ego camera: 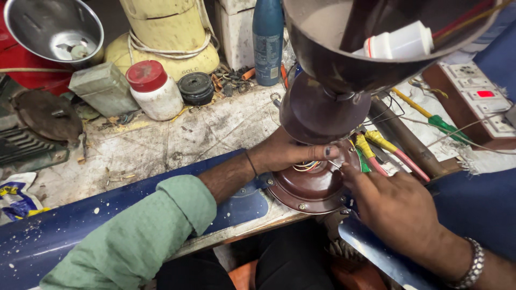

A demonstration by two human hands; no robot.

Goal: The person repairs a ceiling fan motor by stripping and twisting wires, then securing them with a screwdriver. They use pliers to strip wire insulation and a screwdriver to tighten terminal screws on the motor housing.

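Ceiling fan motor (314,185), brown, round, lying near the front edge of the counter (161,145) with blue blades (80,231) reaching out to either side. Left hand (287,153) is resting against the top of the motor housing, fingers curled narrow around the bundle of coloured wires (307,165) coming out at the centre; whether it is pinching them, I cannot tell. Right hand (392,207) is lying on the motor's right rim, fingers loosely spread, fingertips touching the housing just beside the wires, gripping nothing visible. Brown canopy cup (320,113) and rod are rising above the motor, close to the camera. Toward the back edge: white jar with red lid (154,88), grey box (102,88), black disc (196,87), teal bottle (267,40), steel bowl (51,27). Toward the right edge: screwdriver with yellow and green handle (430,119), switchboard with sockets (481,102), test leads with yellow sleeves (379,142).
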